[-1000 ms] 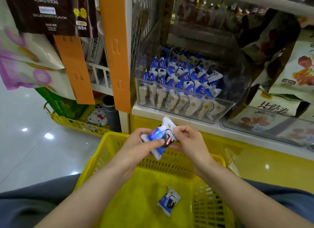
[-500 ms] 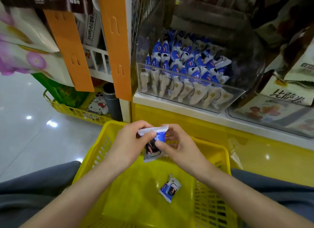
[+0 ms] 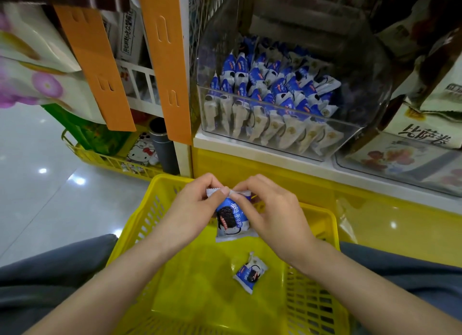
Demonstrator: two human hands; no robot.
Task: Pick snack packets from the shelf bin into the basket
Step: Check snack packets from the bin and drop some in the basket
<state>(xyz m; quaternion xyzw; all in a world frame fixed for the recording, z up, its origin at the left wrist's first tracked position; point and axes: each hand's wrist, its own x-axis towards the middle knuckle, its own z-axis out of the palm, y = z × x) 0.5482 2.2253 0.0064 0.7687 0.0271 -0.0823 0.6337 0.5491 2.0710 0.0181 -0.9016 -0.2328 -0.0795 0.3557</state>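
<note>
Left hand and right hand each pinch the top seam of the packet, both grips closed on it; it hangs upright over the basket, probably for a clean drop beside the second packet lying inside; the bin above holds many more.

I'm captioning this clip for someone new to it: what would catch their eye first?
The left hand and right hand pinch a blue-and-white snack packet by its top seam over the yellow basket. A second packet lies on the basket's floor. The clear shelf bin above is packed with matching packets.
</note>
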